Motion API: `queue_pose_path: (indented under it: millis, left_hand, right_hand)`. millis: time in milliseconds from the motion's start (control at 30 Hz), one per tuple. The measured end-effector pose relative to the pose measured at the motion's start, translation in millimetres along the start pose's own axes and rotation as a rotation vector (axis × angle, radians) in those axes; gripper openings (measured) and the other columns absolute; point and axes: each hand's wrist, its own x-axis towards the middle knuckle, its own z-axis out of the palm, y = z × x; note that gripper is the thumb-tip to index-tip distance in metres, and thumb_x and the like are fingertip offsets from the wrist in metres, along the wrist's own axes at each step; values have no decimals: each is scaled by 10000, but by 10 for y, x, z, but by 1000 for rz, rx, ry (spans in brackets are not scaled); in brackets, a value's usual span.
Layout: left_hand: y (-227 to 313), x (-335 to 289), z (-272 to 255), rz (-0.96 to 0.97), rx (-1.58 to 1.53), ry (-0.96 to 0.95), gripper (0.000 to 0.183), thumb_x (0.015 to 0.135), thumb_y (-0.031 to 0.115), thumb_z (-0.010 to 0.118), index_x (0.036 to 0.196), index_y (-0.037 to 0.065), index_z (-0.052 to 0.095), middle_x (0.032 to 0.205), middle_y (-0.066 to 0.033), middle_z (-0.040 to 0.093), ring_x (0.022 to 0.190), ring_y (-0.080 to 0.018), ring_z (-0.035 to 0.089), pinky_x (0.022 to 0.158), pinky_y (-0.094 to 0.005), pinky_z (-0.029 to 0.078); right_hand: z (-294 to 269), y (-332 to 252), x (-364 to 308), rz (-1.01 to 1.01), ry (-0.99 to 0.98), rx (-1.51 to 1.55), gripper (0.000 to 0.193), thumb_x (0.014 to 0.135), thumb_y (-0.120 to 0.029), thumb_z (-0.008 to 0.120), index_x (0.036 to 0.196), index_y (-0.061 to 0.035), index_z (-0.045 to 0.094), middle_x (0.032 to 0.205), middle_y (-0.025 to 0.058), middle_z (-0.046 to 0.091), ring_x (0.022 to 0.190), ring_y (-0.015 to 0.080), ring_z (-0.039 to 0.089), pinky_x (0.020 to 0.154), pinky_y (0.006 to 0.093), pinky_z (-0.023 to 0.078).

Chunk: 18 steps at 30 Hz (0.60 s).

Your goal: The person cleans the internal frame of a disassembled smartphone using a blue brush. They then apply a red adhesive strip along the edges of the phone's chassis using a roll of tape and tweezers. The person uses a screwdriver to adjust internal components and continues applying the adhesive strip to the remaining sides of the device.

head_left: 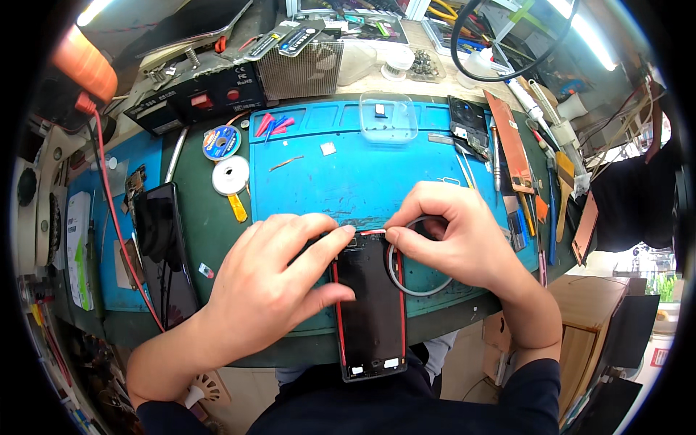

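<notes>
A black phone-shaped panel [371, 304] lies in front of me, its lower end reaching past the bench edge. Narrow red strips line its long sides, and a short reddish strip shows along its top edge. My left hand [272, 279] is spread over the panel's left side, index fingertip at the top edge and thumb on the dark surface. With thumb and forefinger my right hand [449, 235] pinches at the top right corner. A thin grey ring-shaped tape roll [423, 293] hangs in that hand, partly hidden by the fingers.
The panel rests partly on a blue work mat [304, 188]. A black phone [167, 250], a solder spool [221, 142] and a white reel [230, 175] lie left. Behind stands a clear plastic box [389, 130]. Tools and a copper-coloured plate [510, 141] lie right.
</notes>
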Motion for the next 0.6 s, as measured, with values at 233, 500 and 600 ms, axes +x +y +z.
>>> queue_pose_path:
  millis: [233, 500, 600]
  left_hand:
    - [65, -13, -2, -19, 60, -70, 835, 733, 473, 876, 1413, 41, 657, 1306, -103, 634, 1135, -329, 623, 972, -463, 483]
    - [77, -11, -5, -34, 78, -90, 849, 730, 490, 877, 1418, 44, 657, 1326, -100, 621, 1155, -327, 606, 984, -464, 471]
    - [81, -15, -4, -26, 92, -89, 845, 733, 493, 875, 1416, 46, 659, 1328, -100, 621, 1157, -326, 605, 988, -465, 472]
  right_hand:
    - [15, -4, -18, -83, 38, -88, 82, 889, -99, 829, 903, -43, 771, 826, 60, 706, 671, 169, 626, 584, 320, 459]
    - [31, 13, -8, -119, 52, -100, 78, 880, -76, 818, 885, -32, 754, 828, 98, 705, 750, 244, 708, 642, 361, 522]
    - [31, 11, -7, -128, 47, -117, 78, 878, -76, 815, 882, -32, 750, 826, 100, 699, 750, 252, 707, 648, 368, 527]
